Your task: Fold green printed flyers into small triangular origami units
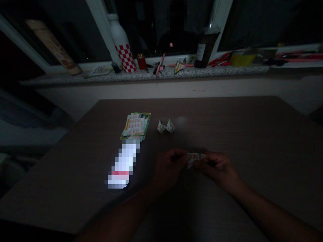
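Between my two hands is a small folded piece of printed paper (193, 158), white with orange and green print, held just above the table. My left hand (170, 166) pinches its left end between thumb and fingers. From the other side, my right hand (219, 168) grips the paper's right end, thumb across its lower edge. Beyond my hands stand two small folded paper shapes with pointed tops, a left one (160, 126) and a right one (170, 126), close together. A stack of printed paper sheets (136, 126) lies to their left.
A lit phone (123, 164) lies on the wooden table (252, 134), left of my left hand. Along the granite windowsill (151, 75) stand a red-and-white checkered bottle (123, 47), a small red jar (141, 62), a dark labelled bag (203, 50) and several pens. The room is dim.
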### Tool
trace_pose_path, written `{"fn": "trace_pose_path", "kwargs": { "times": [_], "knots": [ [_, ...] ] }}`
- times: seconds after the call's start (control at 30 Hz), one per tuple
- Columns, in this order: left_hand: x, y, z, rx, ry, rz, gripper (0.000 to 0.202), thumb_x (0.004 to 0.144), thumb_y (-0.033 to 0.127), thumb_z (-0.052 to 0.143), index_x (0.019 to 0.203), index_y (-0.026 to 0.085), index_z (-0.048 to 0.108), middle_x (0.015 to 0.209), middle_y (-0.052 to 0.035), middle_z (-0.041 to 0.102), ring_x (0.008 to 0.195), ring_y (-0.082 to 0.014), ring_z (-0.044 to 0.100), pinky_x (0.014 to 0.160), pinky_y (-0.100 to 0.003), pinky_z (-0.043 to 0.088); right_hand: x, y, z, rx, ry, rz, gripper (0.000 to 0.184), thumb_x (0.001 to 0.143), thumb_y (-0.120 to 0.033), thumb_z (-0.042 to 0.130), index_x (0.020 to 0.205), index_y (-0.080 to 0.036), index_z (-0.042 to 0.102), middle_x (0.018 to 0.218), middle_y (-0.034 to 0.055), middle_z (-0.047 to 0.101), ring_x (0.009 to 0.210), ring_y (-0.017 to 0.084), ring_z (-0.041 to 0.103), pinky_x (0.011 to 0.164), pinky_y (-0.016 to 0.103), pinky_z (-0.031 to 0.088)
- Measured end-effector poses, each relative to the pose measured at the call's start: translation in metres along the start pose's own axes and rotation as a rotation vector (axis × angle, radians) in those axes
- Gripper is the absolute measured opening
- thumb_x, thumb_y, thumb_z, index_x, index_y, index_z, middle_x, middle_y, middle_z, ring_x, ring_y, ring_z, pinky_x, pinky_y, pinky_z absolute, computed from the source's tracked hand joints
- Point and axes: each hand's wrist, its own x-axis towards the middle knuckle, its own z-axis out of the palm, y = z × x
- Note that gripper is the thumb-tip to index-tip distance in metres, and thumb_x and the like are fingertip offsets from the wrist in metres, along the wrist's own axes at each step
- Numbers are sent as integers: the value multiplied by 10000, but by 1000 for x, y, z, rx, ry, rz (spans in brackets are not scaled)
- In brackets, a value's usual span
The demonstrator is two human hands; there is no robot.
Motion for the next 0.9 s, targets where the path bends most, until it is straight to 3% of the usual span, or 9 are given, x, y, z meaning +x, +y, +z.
{"fn": "trace_pose_path", "kwargs": {
  "times": [0.2, 0.5, 0.73, 0.9],
  "knots": [
    [0, 2, 0, -11, 13, 3, 175, 706, 304, 717, 776, 147, 690, 720, -20, 693, 660, -139, 625, 631, -242, 487, -3, 2, -2, -45, -29, -43, 240, 800, -368, 637, 654, -186, 692, 591, 20, 666, 528, 131, 590, 502, 232, 477],
    [-1, 3, 1, -74, -29, -22, 165, 705, 296, 725, 742, 144, 677, 679, -6, 670, 626, -117, 596, 608, -227, 460, -4, 0, -2, -108, 5, -110, 321, 841, -371, 576, 587, -192, 653, 497, -10, 591, 440, 107, 516, 406, 206, 365],
    [-1, 3, 2, -106, -37, -35, 166, 690, 284, 740, 728, 138, 672, 664, 6, 658, 615, -102, 578, 602, -211, 446, -4, 2, -3, -112, -2, -100, 399, 876, -395, 518, 563, -179, 639, 498, 2, 600, 448, 107, 523, 441, 211, 384],
    [0, 2, 3, -153, -70, -54, 180, 669, 285, 756, 714, 131, 674, 648, 5, 658, 602, -99, 574, 598, -211, 443, -5, 10, -5, -63, 11, -25, 454, 891, -415, 490, 533, -162, 609, 454, -7, 539, 408, 90, 450, 398, 207, 320]
  ]
}}
